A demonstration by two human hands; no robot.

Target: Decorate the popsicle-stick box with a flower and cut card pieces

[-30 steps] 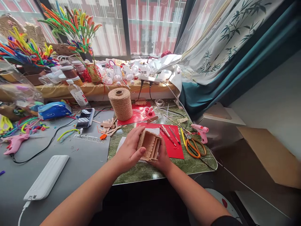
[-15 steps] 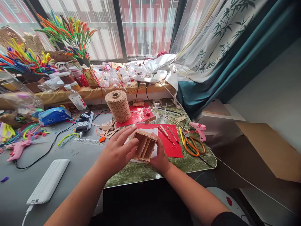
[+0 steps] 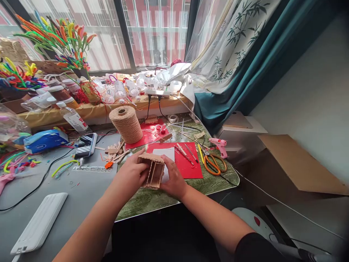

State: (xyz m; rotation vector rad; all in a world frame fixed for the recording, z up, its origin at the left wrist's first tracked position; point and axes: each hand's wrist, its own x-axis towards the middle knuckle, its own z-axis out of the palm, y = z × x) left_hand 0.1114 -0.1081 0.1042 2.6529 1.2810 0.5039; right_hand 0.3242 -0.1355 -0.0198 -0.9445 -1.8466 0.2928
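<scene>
Between my two hands is a small brown box (image 3: 156, 174) with an inner divider and rope-like trim along its rim, its open side tilted toward me. My left hand (image 3: 134, 170) grips its left wall, with some fingers reaching inside. Closed round its right side is my right hand (image 3: 173, 179), thumb at the lower edge. Behind the box lie a white sheet (image 3: 169, 154) and a red sheet (image 3: 196, 171). Craft sticks (image 3: 116, 151) are piled to the left, near a spool of twine (image 3: 127, 125).
Orange-handled scissors (image 3: 214, 165) and a pink glue gun (image 3: 219, 145) lie to the right. A white power bank (image 3: 40, 222), a phone (image 3: 86, 145) and a blue packet (image 3: 45, 141) are on the grey surface at left. A power strip (image 3: 157, 93) sits on the windowsill.
The view has swung right, so things sit further left. My left fingers, spread over the box before, are now wrapped on its left wall. The box has turned slightly.
</scene>
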